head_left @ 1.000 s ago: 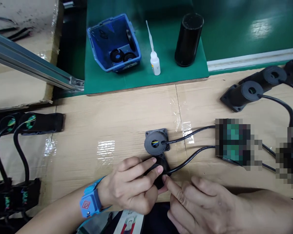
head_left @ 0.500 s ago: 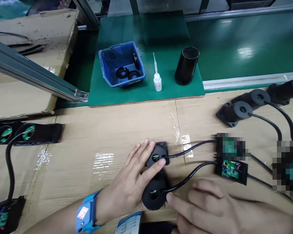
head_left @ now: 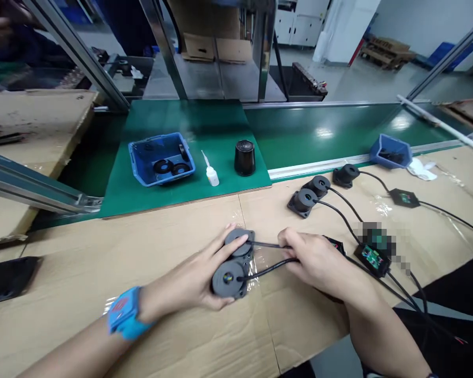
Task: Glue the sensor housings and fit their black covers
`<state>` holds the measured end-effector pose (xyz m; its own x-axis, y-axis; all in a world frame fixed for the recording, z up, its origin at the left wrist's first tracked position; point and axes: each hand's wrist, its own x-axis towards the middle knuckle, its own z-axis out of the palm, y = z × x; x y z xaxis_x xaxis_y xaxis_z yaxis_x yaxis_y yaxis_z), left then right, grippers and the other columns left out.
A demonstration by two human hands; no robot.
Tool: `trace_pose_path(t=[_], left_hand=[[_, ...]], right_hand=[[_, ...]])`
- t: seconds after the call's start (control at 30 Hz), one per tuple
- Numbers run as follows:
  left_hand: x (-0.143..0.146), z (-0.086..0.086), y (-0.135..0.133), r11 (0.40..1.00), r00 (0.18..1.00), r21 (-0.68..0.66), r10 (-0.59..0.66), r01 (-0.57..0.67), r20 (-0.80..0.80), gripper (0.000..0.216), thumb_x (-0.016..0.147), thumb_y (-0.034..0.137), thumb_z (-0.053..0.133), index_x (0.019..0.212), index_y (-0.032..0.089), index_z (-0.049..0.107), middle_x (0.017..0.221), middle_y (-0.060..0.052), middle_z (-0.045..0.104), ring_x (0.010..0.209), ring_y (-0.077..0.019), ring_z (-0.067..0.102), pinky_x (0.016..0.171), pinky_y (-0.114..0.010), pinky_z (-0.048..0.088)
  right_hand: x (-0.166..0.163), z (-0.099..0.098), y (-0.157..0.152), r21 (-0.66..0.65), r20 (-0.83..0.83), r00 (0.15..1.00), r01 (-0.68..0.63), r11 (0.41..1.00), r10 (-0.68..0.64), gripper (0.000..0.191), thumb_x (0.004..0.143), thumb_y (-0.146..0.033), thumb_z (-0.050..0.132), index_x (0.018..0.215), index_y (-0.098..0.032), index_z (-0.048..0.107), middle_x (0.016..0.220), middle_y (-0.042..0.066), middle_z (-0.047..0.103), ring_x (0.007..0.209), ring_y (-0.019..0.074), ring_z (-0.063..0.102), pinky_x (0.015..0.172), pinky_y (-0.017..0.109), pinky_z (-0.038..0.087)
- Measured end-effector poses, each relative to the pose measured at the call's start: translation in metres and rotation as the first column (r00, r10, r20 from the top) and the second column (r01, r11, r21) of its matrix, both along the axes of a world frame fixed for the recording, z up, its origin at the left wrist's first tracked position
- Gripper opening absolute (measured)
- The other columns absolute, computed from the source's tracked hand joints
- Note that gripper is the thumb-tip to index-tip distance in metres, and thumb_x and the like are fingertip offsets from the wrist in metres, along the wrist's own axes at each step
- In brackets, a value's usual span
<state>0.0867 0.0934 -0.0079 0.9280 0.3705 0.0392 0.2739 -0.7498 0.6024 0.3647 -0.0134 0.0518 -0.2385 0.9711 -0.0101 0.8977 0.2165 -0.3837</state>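
Two black round housings with square flanges lie side by side on the cardboard bench, the nearer housing (head_left: 227, 278) showing coloured wires in its centre hole, the farther housing (head_left: 239, 242) just behind it. My left hand (head_left: 193, 278), with a blue wrist strap, is wrapped round both of them. My right hand (head_left: 317, 260) is closed on their two black cables (head_left: 265, 270) just to the right. The cables run on to small boxes with green circuit boards (head_left: 372, 257).
A blue bin (head_left: 142, 170) with black rings, a small glue bottle (head_left: 211, 175) and a black cylinder (head_left: 245, 157) stand on the green mat. Three more cabled housings (head_left: 304, 201) lie at the right, a second blue bin (head_left: 390, 152) beyond. An aluminium frame rail (head_left: 27, 184) crosses the left.
The camera has tilted up and shows the conveyor and the hall. My left hand has gathered both housings together. My right hand has closed on the two cables.
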Motion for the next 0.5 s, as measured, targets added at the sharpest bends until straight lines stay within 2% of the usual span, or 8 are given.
trace_pose_path(t=[0.13, 0.3, 0.43, 0.5], left_hand=[[0.051, 0.003, 0.036, 0.99, 0.993, -0.085, -0.11, 0.113, 0.038, 0.124, 0.074, 0.029, 0.083, 0.165, 0.03, -0.002, 0.173, -0.019, 0.006, 0.158, -0.0394, 0.018, 0.122, -0.059, 0.035], [0.102, 0.004, 0.063, 0.97, 0.985, -0.173, -0.16, 0.169, 0.067, 0.124, 0.078, 0.03, 0.079, 0.164, 0.028, -0.01, 0.172, -0.017, 0.015, 0.152, -0.0358, 0.037, 0.118, -0.05, 0.044], [0.129, 0.006, 0.078, 0.963, 0.976, -0.162, -0.205, 0.214, 0.073, 0.121, 0.081, 0.038, 0.079, 0.165, 0.028, -0.008, 0.173, -0.011, 0.012, 0.157, -0.0327, 0.026, 0.123, -0.048, 0.036], [0.139, 0.008, 0.084, 0.961, 0.972, -0.151, -0.223, 0.232, 0.072, 0.123, 0.079, 0.04, 0.081, 0.165, 0.026, -0.005, 0.173, -0.011, 0.01, 0.158, -0.0325, 0.02, 0.126, -0.048, 0.031]], right_hand=[[0.027, 0.004, 0.002, 0.076, 0.078, 0.975, 0.2, 0.977, -0.206, 0.029, 0.078, -0.008, 0.05, 0.101, -0.024, 0.045, 0.072, -0.004, 0.059, 0.063, 0.0165, 0.06, 0.061, 0.025, 0.04], [0.056, 0.003, 0.005, 0.211, 0.159, 0.903, 0.364, 0.907, -0.4, 0.019, 0.086, -0.019, 0.052, 0.103, -0.025, 0.047, 0.075, -0.001, 0.065, 0.065, 0.0204, 0.065, 0.057, 0.027, 0.037], [0.069, 0.0, 0.006, 0.274, 0.21, 0.835, 0.449, 0.851, -0.508, 0.014, 0.088, -0.023, 0.055, 0.101, -0.025, 0.049, 0.075, 0.002, 0.067, 0.063, 0.0253, 0.066, 0.053, 0.029, 0.029], [0.074, 0.0, 0.005, 0.274, 0.223, 0.81, 0.481, 0.832, -0.542, 0.016, 0.089, -0.027, 0.058, 0.102, -0.025, 0.05, 0.079, 0.003, 0.07, 0.065, 0.0268, 0.067, 0.053, 0.029, 0.029]])
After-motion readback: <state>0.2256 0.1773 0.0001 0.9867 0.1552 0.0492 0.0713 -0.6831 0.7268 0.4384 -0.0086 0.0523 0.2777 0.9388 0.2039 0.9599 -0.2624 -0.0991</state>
